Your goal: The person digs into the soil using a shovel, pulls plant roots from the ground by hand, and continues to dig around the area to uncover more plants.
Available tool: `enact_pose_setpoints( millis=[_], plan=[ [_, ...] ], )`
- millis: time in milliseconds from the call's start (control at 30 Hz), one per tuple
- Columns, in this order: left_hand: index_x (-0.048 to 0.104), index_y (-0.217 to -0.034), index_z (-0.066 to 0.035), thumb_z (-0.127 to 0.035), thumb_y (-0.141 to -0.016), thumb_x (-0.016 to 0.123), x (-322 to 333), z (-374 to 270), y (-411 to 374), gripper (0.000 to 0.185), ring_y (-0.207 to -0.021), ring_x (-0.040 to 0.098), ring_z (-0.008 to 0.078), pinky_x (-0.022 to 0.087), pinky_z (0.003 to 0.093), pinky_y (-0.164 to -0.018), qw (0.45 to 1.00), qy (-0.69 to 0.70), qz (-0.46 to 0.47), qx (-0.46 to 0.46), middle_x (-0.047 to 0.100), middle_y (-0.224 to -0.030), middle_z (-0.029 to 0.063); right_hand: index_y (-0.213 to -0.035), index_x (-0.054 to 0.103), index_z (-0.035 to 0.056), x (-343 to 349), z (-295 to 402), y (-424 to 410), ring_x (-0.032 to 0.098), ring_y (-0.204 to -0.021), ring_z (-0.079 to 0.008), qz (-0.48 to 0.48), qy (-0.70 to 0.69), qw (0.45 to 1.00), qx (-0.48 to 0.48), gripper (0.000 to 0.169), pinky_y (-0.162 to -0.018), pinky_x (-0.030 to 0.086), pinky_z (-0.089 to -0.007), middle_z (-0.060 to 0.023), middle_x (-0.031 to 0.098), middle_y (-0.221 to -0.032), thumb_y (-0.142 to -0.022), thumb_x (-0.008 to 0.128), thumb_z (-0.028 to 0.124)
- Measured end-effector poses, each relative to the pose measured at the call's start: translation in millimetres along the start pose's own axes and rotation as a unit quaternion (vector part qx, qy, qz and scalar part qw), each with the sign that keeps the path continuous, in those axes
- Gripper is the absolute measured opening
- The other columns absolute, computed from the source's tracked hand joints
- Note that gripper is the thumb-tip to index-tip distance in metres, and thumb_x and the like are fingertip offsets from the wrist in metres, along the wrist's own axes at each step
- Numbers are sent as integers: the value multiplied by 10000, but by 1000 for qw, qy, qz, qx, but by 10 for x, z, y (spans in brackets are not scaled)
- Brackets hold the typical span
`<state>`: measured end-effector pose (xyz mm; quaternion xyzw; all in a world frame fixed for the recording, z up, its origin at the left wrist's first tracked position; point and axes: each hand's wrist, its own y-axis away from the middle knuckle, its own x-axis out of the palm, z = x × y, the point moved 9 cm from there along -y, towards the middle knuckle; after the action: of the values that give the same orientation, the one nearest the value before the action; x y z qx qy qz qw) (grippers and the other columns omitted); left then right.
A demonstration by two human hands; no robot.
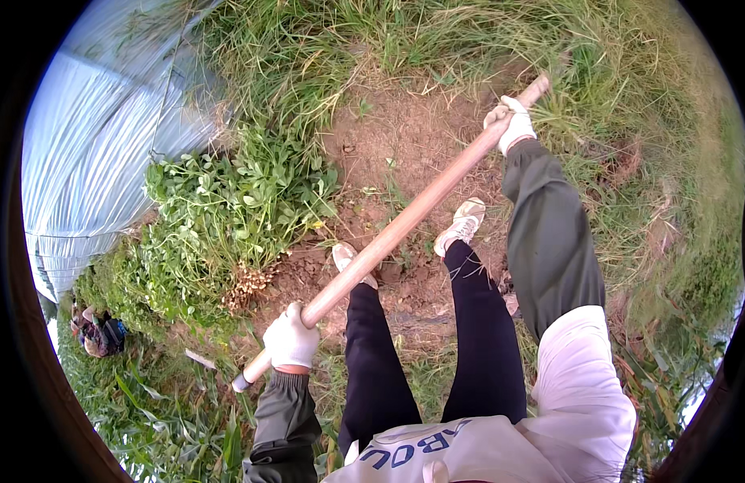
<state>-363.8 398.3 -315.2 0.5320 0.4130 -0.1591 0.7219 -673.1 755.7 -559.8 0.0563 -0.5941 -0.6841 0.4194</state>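
Observation:
A long wooden handle (402, 223) runs slantwise across the view, from lower left to upper right, above my shoes. My left hand (292, 339), in a white glove, is closed around its lower left part, near the end with a dark band. Towards the upper right end, my right hand (510, 125), also gloved in white, grips the same handle. Whether a tool head is fixed to the handle cannot be told; the upper right end lies against grass. Left of my feet is a heap of leafy peanut plants (227, 211) with pale pods (247, 287) at their root ends.
Reddish bare soil (402, 133) lies before my feet, with tall grass (408, 30) beyond and to the right. Plastic sheeting (100, 151) covers a structure at the upper left. Another person (97, 333) is low down at the far left. Maize-like leaves (161, 422) grow at the lower left.

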Motion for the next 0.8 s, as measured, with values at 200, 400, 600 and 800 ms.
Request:
enact_pose_setpoints(
  millis=[200, 400, 600, 800],
  plan=[
    [506, -1008, -79, -187, -654, 624, -415, -985, -94, 388, -621, 585, 291, 466, 389, -553, 986, 31, -3, 162, 586, -720, 111, -648, 415, 99, -356, 1593, 441, 421, -451, -155, 5, 65, 988, -138, 203, -443, 416, -284, 10, 403, -525, -755, 584, 131],
    [546, -892, -112, -272, -655, 629, 842, 442, 403, 298, -611, 595, 319, 469, 429, -578, 993, 49, 97, 54, 602, -645, 123, -692, 446, 120, -492, -278, 993, 419, -471, -139, -112, 33, 992, -51, 171, -513, 453, -317, 18, 402, -526, -745, 606, 153],
    [591, -835, -87, -254, -608, 656, 1061, 3092, 2502, 290, -685, 602, 313, 483, 358, -620, 948, -17, 265, -173, 614, -693, 140, -742, 526, 43, -9, -3674, 2458, 490, -498, -199, -44, 24, 967, 251, 111, -531, 503, -384, -58, 479, -586, -751, 597, 127],
    [602, -834, -88, -253, -598, 661, 540, 3103, 3014, 294, -651, 602, 309, 488, 351, -606, 916, -76, 311, -241, 613, -668, 131, -750, 498, 43, 8, -5449, 4537, 507, -537, -232, -127, -28, 829, 544, 113, -566, 517, -411, -79, 484, -613, -733, 596, 96]
  ],
)
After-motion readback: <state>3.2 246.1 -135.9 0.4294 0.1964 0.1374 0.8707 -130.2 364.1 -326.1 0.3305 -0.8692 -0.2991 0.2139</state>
